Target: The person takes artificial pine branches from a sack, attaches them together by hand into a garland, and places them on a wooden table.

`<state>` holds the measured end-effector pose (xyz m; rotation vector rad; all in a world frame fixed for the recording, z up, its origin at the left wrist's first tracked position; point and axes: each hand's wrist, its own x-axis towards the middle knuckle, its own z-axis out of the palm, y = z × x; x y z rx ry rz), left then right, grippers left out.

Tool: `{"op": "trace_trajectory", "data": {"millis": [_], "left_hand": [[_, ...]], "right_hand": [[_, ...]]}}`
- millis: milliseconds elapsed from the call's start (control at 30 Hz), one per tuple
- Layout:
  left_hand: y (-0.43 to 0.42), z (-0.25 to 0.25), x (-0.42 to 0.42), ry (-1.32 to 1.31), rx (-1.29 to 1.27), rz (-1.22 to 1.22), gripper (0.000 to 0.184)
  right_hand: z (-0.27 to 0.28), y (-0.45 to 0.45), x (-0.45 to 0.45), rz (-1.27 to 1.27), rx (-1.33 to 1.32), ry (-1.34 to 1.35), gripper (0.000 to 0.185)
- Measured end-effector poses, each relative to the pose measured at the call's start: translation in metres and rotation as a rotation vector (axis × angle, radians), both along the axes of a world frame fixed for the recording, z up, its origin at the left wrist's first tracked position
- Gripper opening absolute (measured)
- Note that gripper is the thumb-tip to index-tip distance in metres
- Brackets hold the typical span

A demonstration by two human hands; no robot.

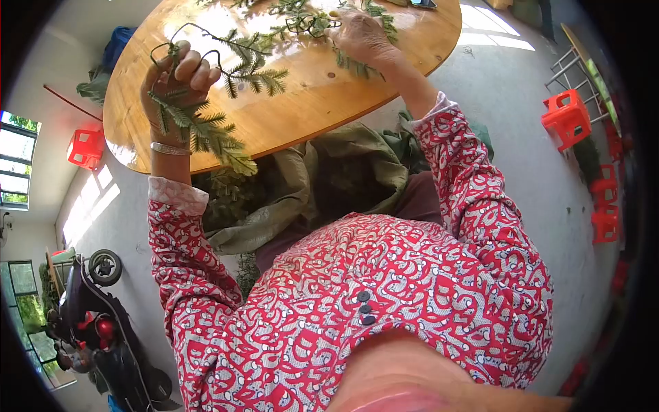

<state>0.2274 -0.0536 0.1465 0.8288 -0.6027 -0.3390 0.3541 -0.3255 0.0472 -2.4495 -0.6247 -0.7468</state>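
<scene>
My left hand (pixel 180 75) is raised over the left part of the round wooden table, its fingers closed round a thin dark green wire (pixel 185 27) bent in loops. A green fir sprig (pixel 216 134) hangs below that hand, past my wrist. Another fir sprig (pixel 250 65) stretches to the right of it above the tabletop. My right hand (pixel 364 38) is at the far middle of the table, fingers bent down over more fir greenery (pixel 295 24) and looped wire. Its fingertips are partly hidden, and I cannot make out exactly what they pinch.
The wooden table (pixel 295 117) has its near edge before me. Open olive-green sacks (pixel 281 192) with greenery inside lie at my lap. Red plastic stools (pixel 566 118) stand right, another red stool (pixel 86 148) left. A dark motorbike (pixel 113 336) is at the lower left.
</scene>
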Motion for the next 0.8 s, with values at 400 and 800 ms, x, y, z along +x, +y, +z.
{"op": "trace_trajectory", "data": {"millis": [400, 800], "left_hand": [[-0.040, -0.029, -0.014, 0.066, 0.122, -0.114, 0.024], [-0.042, -0.059, -0.020, 0.290, 0.200, 0.442, 0.032]], "right_hand": [[0.040, 0.026, -0.084, 0.798, 0.493, 0.398, 0.056], [0.032, 0.029, -0.104, 0.482, 0.497, -0.250, 0.016]]}}
